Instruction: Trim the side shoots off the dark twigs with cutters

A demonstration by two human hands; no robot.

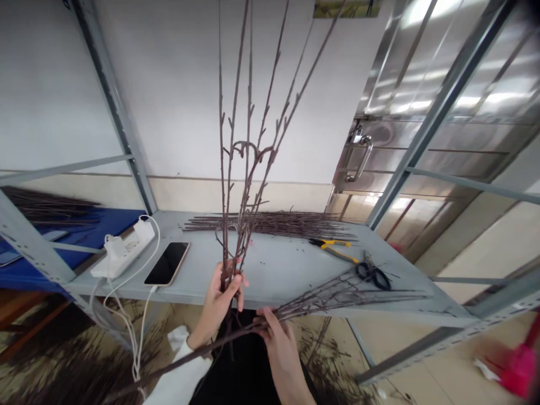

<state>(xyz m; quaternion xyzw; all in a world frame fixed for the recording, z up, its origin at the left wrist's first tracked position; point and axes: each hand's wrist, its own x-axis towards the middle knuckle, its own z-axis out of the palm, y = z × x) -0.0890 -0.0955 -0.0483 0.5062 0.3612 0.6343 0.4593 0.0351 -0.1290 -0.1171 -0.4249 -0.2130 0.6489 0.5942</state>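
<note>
Left hand (221,306) has its fingers (234,286) curled tight round a bundle of thin dark-brown budded twigs (241,225) standing upright - right hand (280,351) is closed, fingers pressed together, on a longer bunch of brown twigs (337,295) running diagonally across. Both sit just in front of a grey steel shelf (270,270) with a loose pile of cut twigs (270,224), yellow-handled pliers (331,247), black-handled scissors (373,275), a black smartphone (167,263) and a white power strip (122,250).
</note>
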